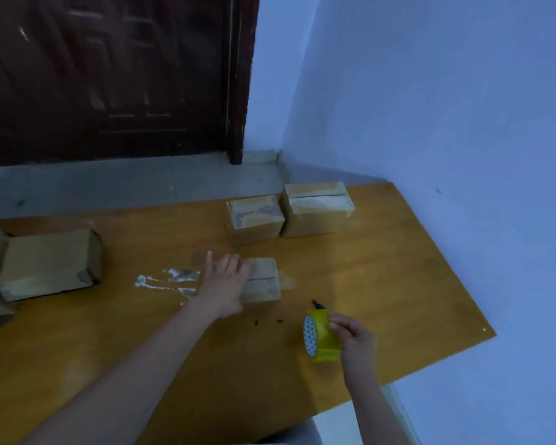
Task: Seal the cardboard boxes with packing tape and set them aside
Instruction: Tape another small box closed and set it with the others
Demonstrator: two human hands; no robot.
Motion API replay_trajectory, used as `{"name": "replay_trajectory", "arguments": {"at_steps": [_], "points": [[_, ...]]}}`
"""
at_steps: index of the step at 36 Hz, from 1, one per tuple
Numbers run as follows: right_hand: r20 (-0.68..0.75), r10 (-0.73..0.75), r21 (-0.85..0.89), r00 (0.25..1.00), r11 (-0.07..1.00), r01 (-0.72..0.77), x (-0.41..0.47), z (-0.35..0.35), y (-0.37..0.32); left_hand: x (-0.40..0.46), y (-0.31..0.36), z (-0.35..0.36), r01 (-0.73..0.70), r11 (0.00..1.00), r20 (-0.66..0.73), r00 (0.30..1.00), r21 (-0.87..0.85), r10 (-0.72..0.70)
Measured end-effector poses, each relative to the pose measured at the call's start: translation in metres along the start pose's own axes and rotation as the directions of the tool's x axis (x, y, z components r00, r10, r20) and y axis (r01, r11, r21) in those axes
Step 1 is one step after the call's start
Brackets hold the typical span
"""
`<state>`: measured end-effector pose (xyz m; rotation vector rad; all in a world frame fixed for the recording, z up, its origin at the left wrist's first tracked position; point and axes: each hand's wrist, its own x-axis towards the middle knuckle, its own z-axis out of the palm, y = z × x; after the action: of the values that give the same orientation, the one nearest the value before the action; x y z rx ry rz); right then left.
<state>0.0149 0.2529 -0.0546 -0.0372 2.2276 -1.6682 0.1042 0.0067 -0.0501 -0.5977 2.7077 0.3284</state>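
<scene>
Small cardboard box on the bench is pressed under the flat, spread left hand; yellow tape roll is gripped by the right hand nearby.

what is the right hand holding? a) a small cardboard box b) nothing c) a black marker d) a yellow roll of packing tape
d, the right hand has its fingers curled on the yellow roll of packing tape, while the left hand lies flat on the small cardboard box.
</scene>
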Motion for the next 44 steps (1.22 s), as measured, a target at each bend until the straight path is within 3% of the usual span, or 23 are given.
{"name": "replay_trajectory", "arguments": {"at_steps": [5,9,13,17,27,31,38,42,44], "points": [[-0.003,0.04,0.023,0.999,0.999,-0.04,-0.001,0.001,0.008,-0.002,-0.008,-0.005,-0.214,0.977,0.005,0.977,0.007,0.214],[0.014,0.06,0.034,0.998,0.998,-0.06,0.0,0.002,0.014,-0.002,0.011,-0.001,-0.434,0.898,-0.076,0.895,0.069,0.439],[0.032,0.075,0.068,0.997,0.995,-0.077,0.001,0.002,0.018,0.004,0.018,0.01,-0.455,0.884,-0.083,0.882,0.108,0.465],[0.049,0.076,0.078,0.996,0.994,-0.08,0.001,0.002,0.022,0.014,0.022,0.017,-0.473,0.834,-0.16,0.835,0.282,0.527],[0.099,0.094,0.111,0.991,0.988,-0.105,0.003,0.006,0.024,0.036,0.029,0.016,-0.579,0.685,-0.071,0.739,0.443,0.67],[0.115,0.09,0.134,0.989,0.985,-0.105,0.005,0.01,0.02,0.044,0.03,0.025,-0.55,0.7,-0.091,0.753,0.457,0.651],[0.113,0.067,0.137,0.991,0.987,-0.082,0.01,0.012,0.005,0.036,0.058,0.03,-0.293,0.848,-0.181,0.897,0.441,0.403],[0.133,-0.001,0.118,0.991,0.993,-0.015,0.014,0.009,-0.013,0.03,0.064,0.024,-0.219,0.945,-0.098,0.964,0.242,0.249],[0.174,-0.046,0.1,0.984,0.995,0.029,0.015,0.007,-0.027,0.028,0.058,0.027,-0.278,0.96,-0.237,0.931,0.036,0.278]]}}
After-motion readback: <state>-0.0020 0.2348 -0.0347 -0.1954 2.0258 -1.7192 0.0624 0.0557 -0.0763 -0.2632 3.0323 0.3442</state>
